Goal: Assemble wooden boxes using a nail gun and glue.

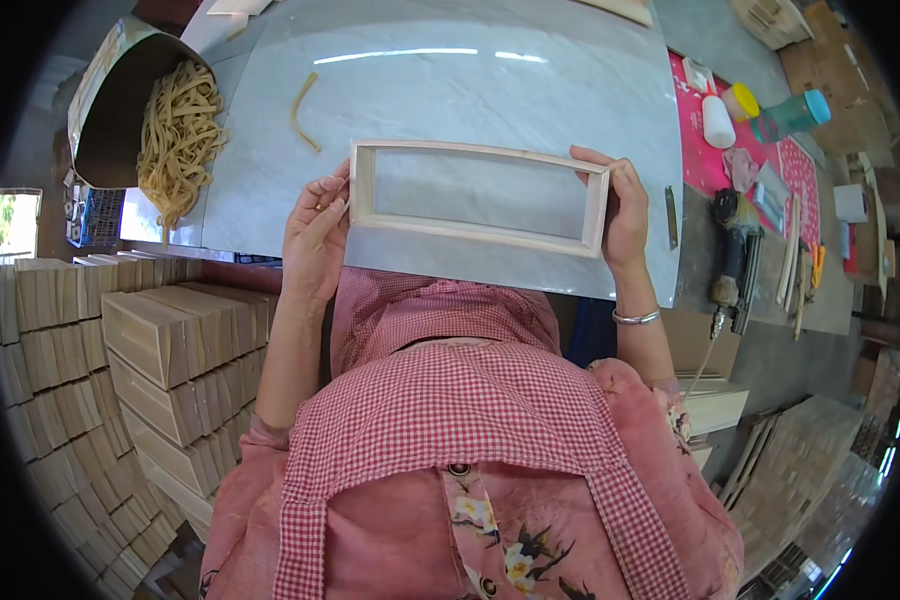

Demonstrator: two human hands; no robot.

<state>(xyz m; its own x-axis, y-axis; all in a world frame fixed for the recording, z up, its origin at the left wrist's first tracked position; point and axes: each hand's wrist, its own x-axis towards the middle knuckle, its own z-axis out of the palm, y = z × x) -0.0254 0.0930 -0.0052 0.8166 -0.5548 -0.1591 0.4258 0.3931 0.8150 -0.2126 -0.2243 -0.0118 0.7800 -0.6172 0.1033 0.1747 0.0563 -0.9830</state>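
Holding a pale rectangular wooden frame [470, 231]

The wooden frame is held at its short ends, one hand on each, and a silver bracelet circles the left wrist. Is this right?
Wrong wrist: the head view shows the silver bracelet on the right wrist. The left hand and right hand do hold the wooden frame at its short ends.

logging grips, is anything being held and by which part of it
A wooden frame, by its two short ends: the left hand at its left end, the right hand at its right.
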